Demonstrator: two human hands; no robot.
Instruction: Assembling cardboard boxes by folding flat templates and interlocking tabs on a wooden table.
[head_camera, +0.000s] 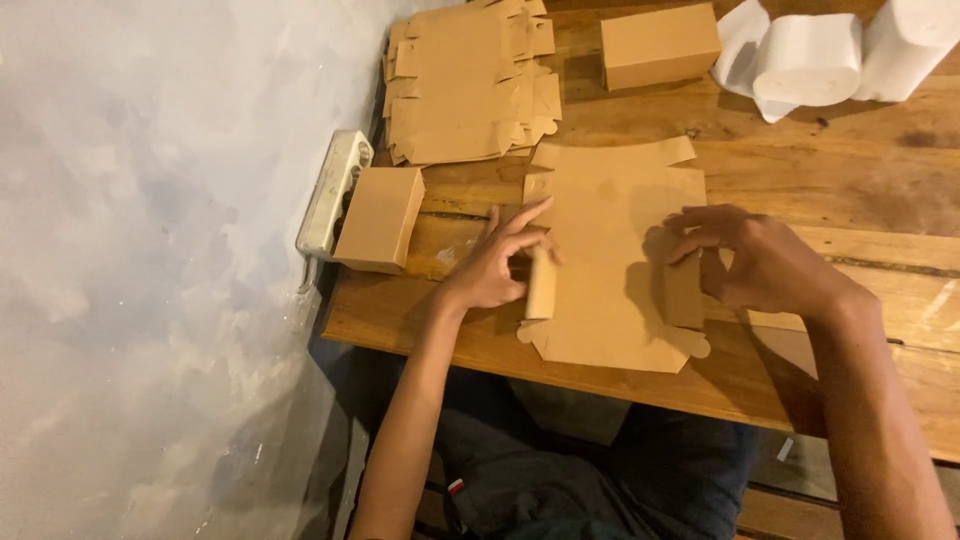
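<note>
A flat brown card blank at the table's near edge is pinched at raised side flaps by both hands.

Both hands, left hand and right hand, lift side flaps of the flat cardboard blank (a stack of blanks lies beyond).

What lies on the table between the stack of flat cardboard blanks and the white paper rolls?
One folded brown box stands between the stack of blanks and the white rolls, with bare table around it, in the head view.
</note>
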